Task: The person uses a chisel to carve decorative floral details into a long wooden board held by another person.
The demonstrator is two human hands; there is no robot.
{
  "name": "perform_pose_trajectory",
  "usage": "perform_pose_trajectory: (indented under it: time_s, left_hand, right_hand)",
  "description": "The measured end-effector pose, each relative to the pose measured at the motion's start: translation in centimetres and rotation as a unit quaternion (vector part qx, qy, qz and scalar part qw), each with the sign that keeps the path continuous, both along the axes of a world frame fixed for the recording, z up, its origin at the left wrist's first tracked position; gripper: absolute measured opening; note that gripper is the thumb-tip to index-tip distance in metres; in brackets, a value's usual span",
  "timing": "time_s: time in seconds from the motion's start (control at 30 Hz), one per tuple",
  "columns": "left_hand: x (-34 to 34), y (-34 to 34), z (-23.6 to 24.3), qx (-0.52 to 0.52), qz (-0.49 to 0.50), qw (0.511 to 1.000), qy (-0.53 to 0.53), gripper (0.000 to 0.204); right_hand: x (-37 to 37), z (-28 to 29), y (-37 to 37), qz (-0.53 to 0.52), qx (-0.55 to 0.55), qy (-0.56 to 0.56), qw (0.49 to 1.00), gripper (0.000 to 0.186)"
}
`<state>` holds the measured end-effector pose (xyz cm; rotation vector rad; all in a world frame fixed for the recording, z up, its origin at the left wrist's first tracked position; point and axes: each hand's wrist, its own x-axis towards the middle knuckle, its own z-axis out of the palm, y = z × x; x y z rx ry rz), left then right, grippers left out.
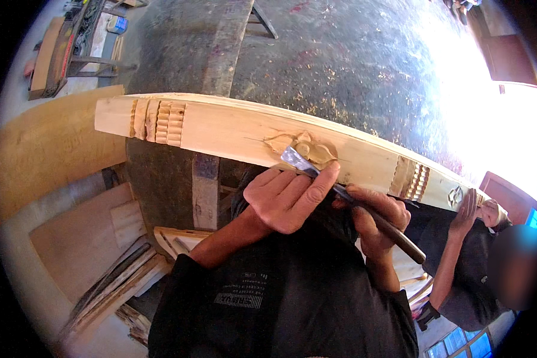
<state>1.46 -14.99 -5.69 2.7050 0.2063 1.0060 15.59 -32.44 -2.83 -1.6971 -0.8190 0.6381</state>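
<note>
A long pale wooden beam (pixel 232 131) runs across in front of me, with a flower relief (pixel 304 147) carved near its middle. Over the lower edge of that flower lies the broad, shiny blade of a wood chisel (pixel 296 160). My left hand (pixel 292 197) is closed about the chisel just behind the blade, its index finger stretched along the shaft toward the carving. Farther back, my right hand (pixel 379 218) wraps round the tool, and the dark handle sticks out below it to the right. Part of the shaft is hidden by my fingers.
At the beam's right end a co-worker's hands (pixel 471 212) rest beside another small carving (pixel 454 196). Ridged bands (pixel 170 123) are cut near the left end. Wood strips (pixel 110 298) lie at lower left; a bench with a small tub (pixel 117 24) stands at upper left.
</note>
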Motion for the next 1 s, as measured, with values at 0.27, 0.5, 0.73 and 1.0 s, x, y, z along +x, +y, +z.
perform_pose_trajectory:
  time_s: [0.27, 0.5, 0.73, 1.0]
  left_hand:
    - [-0.1, 0.1, 0.3, -0.013, -0.002, 1.000, 0.001, 0.061]
    - [-0.3, 0.2, 0.0, -0.022, 0.011, 1.000, -0.002, 0.058]
    - [-0.2, 0.3, 0.5, -0.024, -0.012, 1.000, 0.005, 0.057]
    - [-0.3, 0.4, 0.4, -0.029, -0.018, 0.999, 0.013, 0.060]
  right_hand:
    - [-0.6, 0.2, 0.0, -0.015, 0.001, -0.010, 1.000, 0.030]
    - [-0.5, 0.9, 0.5, 0.021, -0.023, -0.058, 0.998, 0.032]
    - [-0.7, 0.8, -0.1, -0.007, 0.002, -0.027, 1.000, 0.030]
    - [-0.9, 0.6, 0.4, -0.010, 0.004, -0.038, 0.999, 0.031]
